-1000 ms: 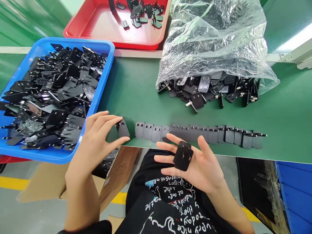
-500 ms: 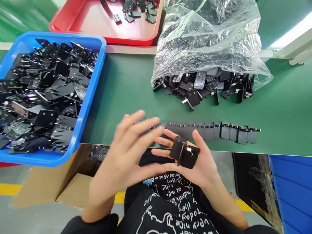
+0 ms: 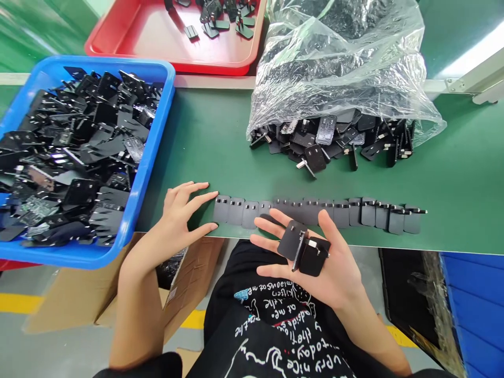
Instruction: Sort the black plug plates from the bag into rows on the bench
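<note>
My left hand [image 3: 183, 215] rests on the table at the left end of a row of black plug plates [image 3: 250, 214]. Its fingers are spread and grip nothing; the index fingertip and thumb are at the edge of the endmost plate. My right hand [image 3: 315, 257] is palm up in front of the row, fingers stretched out. On its palm lie a few loose black plug plates with metal pins [image 3: 314, 258], one standing on edge between others. Part of the row is hidden behind the right fingers. The plates in the row overlap slightly, their pins pointing up along the far side.
At left stands a blue tray [image 3: 155, 142] heaped with black plug plates. Behind it, a red tray [image 3: 157, 31] holds several similar parts. More plates spill from a clear plastic bag [image 3: 342, 68] onto the green table [image 3: 208, 142]. Below the table edge is an open cardboard box [image 3: 192, 283].
My left hand has moved left and away from my right hand, down to the row's left end, uncovering that end. My right hand still carries the plates, slightly further right.
</note>
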